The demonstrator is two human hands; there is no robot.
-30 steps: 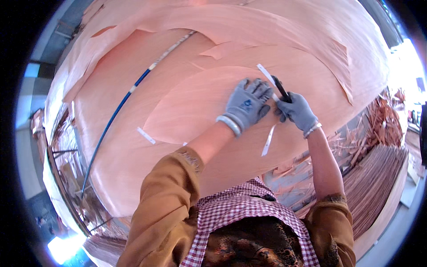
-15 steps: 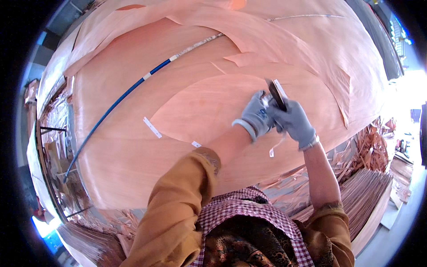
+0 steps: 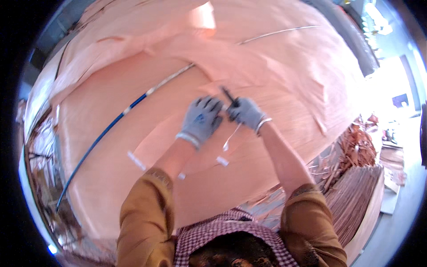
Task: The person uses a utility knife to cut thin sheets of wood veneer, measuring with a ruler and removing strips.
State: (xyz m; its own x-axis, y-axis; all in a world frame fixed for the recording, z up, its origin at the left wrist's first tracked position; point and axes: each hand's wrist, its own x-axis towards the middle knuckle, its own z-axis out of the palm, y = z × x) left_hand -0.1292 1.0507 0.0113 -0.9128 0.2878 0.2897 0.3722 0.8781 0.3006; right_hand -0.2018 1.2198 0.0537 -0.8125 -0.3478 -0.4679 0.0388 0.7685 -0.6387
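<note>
Veneer point(image 3: 209, 193) spreads in broad pinkish sheets beneath both gloved hands. The left hand point(image 3: 199, 120) lies palm down over it with the fingers loosely apart; its grip is wide, with nothing seen inside, though how firmly it presses I cannot tell. At three o'clock from it, just beside, is the right hand point(image 3: 247, 113). Its grip is curled tight around a dark tool point(image 3: 227, 95), which points toward eleven o'clock; motion blur hides what sort of tool it is. A narrow white strip point(image 3: 231, 137) hangs below the right hand toward seven o'clock.

Around the left hand, three short white tapes lie on the sheet: one point(image 3: 136, 161) at eight o'clock, one point(image 3: 181, 176) between six and seven, one point(image 3: 222, 161) at five. A paler patch point(image 3: 155, 138) with a curved edge extends from under that hand toward eight o'clock.

A blue and white rod point(image 3: 106, 130) crosses the veneer, from eight o'clock of the left hand up to twelve. Farther off at twelve, a raised flap point(image 3: 202, 20) catches the light. From the right hand, scraps point(image 3: 358, 143) lie between three and four o'clock, a stack point(image 3: 353, 202) at four, and the checked apron point(image 3: 222, 228) at six.
</note>
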